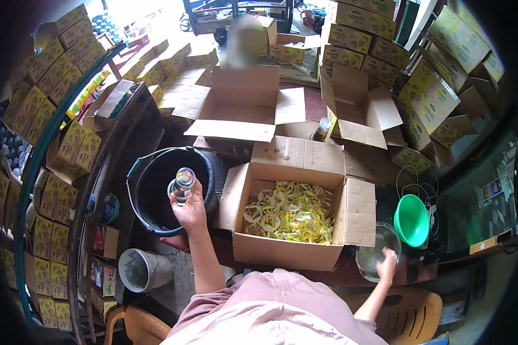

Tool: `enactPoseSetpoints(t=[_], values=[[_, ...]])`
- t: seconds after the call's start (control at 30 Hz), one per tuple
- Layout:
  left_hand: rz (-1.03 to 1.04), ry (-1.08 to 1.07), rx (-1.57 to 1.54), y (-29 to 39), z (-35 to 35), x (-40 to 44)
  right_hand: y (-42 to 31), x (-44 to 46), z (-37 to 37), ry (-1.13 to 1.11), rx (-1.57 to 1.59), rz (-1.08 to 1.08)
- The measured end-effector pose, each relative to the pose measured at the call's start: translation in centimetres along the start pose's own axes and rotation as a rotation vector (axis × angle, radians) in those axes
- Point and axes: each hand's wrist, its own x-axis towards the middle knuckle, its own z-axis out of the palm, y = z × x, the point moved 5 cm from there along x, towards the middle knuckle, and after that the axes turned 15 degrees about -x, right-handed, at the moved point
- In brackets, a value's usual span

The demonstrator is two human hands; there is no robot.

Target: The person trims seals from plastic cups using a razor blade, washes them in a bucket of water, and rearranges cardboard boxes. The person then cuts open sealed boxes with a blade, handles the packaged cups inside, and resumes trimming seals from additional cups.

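Observation:
My left hand is closed around clear plastic cups, held over the right side of a large black bucket. On the right, my right hand reaches into a clear round bowl; its fingers are blurred, and whether they hold anything cannot be made out. Between my hands stands an open cardboard box with yellow and clear plastic strips and rings in it. A green bowl is tilted just beyond the clear bowl.
Two open empty cartons stand behind the box, with a small jar between them. A grey bucket is at lower left. Stacked yellow cartons line both sides. A person is at the back.

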Motion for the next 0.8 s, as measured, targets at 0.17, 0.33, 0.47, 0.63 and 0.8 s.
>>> enactPoseSetpoints(t=[0.17,0.33,0.47,0.63,0.8], values=[[-0.128,0.004,0.058,-4.6,-0.7,-1.5,-5.3,0.9,-7.8,0.525,0.122,0.056],[-0.318,0.217,0.488,-10.8,-8.0,-2.5,-19.6,2.6,-11.0,0.316,0.825,-0.354],[-0.435,0.446,0.751,-13.3,-14.5,-2.1,-30.8,2.2,-9.6,-0.043,1.098,-0.589],[-0.572,0.554,0.834,-13.5,-17.1,-0.8,-33.9,5.4,-6.6,-0.006,0.88,-0.685],[-0.598,0.597,0.769,-11.2,-16.7,0.9,-32.0,14.7,-11.4,0.386,0.86,-0.429]])
